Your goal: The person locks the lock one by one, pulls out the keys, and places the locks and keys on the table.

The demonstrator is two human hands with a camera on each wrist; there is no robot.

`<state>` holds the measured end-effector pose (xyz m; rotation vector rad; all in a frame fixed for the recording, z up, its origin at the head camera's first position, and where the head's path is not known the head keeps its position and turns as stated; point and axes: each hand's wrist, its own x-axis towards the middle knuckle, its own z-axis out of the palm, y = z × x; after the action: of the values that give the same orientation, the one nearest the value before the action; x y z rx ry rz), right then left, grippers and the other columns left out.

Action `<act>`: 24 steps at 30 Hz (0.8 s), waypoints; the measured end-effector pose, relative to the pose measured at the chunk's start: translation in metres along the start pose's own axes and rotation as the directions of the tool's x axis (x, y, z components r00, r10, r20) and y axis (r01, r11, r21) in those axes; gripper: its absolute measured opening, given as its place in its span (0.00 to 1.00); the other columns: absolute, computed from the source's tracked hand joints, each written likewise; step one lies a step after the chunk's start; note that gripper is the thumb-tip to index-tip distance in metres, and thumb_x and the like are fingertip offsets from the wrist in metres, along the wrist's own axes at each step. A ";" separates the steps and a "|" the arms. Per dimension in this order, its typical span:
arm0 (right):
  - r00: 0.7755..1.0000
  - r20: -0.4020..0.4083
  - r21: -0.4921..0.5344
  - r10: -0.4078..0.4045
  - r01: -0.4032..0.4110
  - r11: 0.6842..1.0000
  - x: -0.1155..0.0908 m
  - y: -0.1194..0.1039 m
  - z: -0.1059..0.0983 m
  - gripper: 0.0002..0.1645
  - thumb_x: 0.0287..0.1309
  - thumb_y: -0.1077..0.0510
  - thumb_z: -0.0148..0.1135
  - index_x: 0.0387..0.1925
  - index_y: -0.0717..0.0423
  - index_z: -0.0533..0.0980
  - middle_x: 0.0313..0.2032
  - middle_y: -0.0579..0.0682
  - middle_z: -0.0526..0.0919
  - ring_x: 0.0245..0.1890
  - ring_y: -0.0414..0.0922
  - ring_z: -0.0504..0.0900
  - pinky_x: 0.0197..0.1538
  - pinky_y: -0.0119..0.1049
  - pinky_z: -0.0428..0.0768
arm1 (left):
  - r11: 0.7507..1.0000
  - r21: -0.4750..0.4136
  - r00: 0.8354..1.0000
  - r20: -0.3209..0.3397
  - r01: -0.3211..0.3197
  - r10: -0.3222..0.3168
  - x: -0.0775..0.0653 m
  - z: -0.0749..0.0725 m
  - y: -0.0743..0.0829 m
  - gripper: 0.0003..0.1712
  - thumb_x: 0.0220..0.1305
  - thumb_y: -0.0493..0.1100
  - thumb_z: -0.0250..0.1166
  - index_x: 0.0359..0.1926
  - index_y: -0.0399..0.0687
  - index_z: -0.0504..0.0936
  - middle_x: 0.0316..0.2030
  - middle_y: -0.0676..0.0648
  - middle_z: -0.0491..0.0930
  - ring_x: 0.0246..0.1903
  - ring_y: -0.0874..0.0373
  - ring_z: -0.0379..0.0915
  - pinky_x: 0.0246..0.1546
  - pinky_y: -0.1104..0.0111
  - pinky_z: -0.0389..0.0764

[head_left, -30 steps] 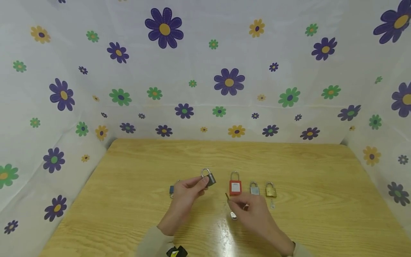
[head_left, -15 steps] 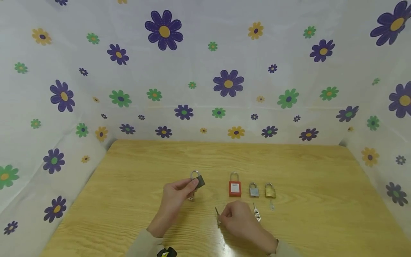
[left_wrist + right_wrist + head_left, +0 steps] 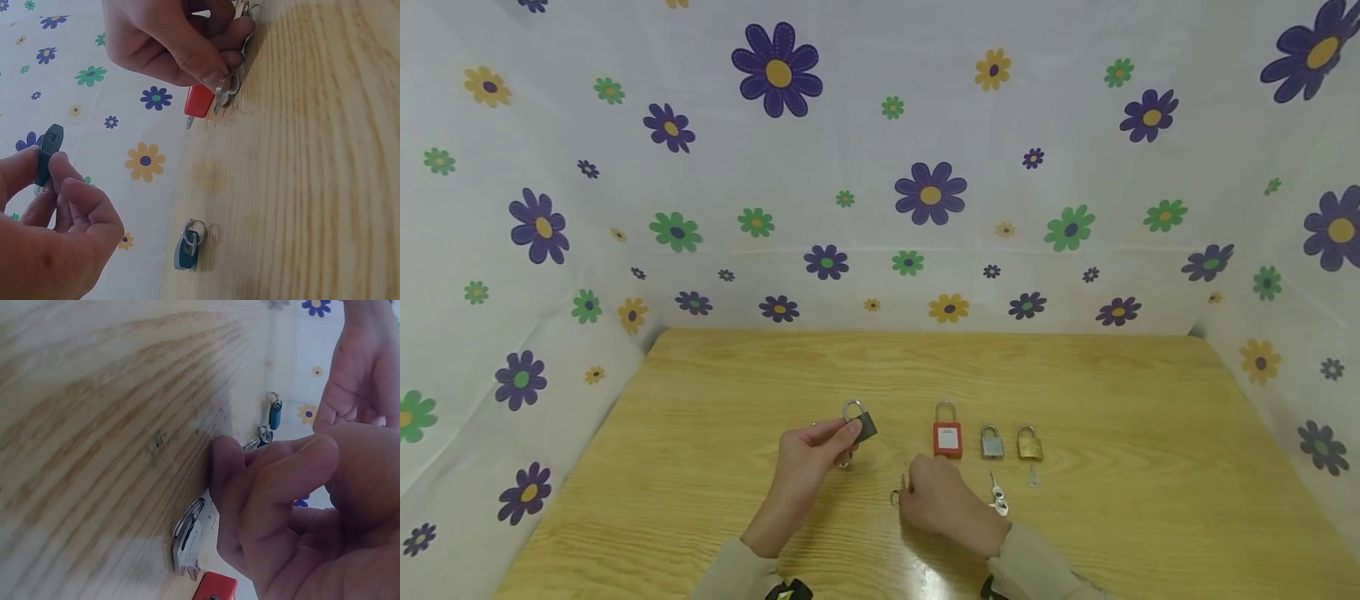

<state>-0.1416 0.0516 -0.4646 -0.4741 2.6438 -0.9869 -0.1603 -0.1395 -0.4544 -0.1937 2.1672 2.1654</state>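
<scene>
My left hand pinches a dark padlock, shackle up, between thumb and fingers above the table. In the left wrist view its keyhole end faces the camera. My right hand is low over the wood, pinching a small key on a ring that sticks out past the thumb. Behind the left hand, mostly hidden in the head view, lies a blue padlock with a key ring. Right of that hand stand a red padlock, a silver padlock and a brass padlock in a row.
Below the silver padlock lies a bunch of keys. A small key is under the brass one. The wooden table is bordered by a flowered white cloth at the back and both sides.
My right hand has come down to the table with the key and drawn slightly left, uncovering the keys below the silver padlock. My left hand has shifted left with the dark padlock.
</scene>
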 end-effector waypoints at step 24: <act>0.999 -0.038 -0.025 0.034 -0.035 0.999 0.002 0.002 0.005 0.34 0.52 0.64 0.58 -0.02 0.45 0.57 -0.01 0.37 0.59 -0.02 0.31 0.58 0.03 0.22 0.54 | 1.000 0.019 1.000 0.014 0.002 -0.002 -0.001 0.006 -0.008 0.20 0.58 0.45 0.71 0.44 0.31 0.86 0.24 0.56 0.86 0.29 0.61 0.78 0.32 0.70 0.80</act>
<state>-0.1421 0.0497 -0.4700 -0.4189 2.6913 -0.9618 -0.1581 -0.1331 -0.4618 -0.1788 2.1788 2.1377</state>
